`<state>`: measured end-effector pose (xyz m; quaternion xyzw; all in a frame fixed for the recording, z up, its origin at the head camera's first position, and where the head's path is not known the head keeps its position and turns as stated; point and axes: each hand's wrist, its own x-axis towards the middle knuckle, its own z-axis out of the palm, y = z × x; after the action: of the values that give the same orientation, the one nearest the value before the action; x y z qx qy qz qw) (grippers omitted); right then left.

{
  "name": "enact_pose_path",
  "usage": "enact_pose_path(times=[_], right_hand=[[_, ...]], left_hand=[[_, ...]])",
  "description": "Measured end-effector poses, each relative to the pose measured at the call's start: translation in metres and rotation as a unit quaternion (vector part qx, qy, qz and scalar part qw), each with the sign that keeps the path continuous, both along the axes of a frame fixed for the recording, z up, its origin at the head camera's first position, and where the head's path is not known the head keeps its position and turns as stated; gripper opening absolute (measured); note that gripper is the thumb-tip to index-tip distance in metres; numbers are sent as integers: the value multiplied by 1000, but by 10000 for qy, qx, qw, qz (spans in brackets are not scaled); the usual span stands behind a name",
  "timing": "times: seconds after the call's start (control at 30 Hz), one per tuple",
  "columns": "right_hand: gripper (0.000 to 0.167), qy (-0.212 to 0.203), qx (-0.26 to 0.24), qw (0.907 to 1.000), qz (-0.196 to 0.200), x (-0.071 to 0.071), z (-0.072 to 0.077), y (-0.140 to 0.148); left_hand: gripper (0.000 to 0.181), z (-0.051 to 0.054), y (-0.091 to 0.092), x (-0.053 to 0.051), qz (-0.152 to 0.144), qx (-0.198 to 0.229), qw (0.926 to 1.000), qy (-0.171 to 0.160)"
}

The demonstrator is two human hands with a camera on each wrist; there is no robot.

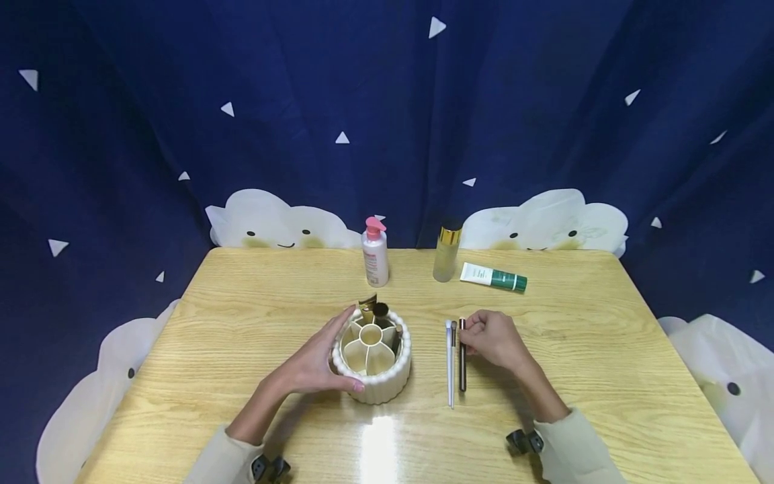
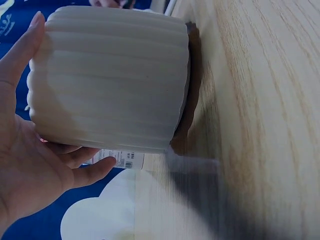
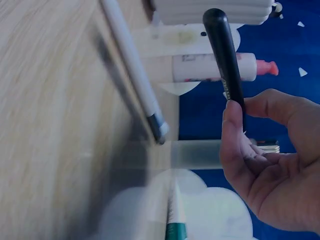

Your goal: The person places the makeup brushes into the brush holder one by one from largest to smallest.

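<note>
Some items stood already in the round holder on the table, while a few compartments looked unused. The left hand curved wide around it; the right hand pinched a dark stick. Two brushes lay just beside, probably remaining to place. Bare wood separated holder and brushes; the pump bottle stood near the table's far edge

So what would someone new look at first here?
Probably the smiling clouds on the blue curtain behind the table. Then the cream pot near the table's middle, gripped by the left hand, and the black stick that the right hand pinches, to the pot's right.
</note>
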<state>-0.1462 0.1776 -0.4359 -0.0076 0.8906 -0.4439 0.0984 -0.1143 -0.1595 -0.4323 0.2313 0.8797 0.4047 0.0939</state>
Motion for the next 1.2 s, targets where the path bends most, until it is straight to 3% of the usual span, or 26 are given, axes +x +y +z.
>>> enact_pose_path(times=[0.3,0.6,0.8,1.0,1.2], right_hand=[[20,462,-737,9962,-16,3,22,-15],[23,897,-1735,9807,99,9,40,-27],[20,1146,-2391,9641,-147,10,46,-37],[21,1384,-2744,9512,-275,10,48,-49],[20,1513,-2857,9457,-331,13,43,-60]], left_hand=[[135,1,2,-6,-129,61,9999,81],[135,-1,0,-6,-151,174,9997,-7],[130,-3,-3,-9,-261,374,9990,-20],[128,-3,-2,-9,-200,311,9993,-12],[127,-3,-1,-8,-114,230,9997,58]])
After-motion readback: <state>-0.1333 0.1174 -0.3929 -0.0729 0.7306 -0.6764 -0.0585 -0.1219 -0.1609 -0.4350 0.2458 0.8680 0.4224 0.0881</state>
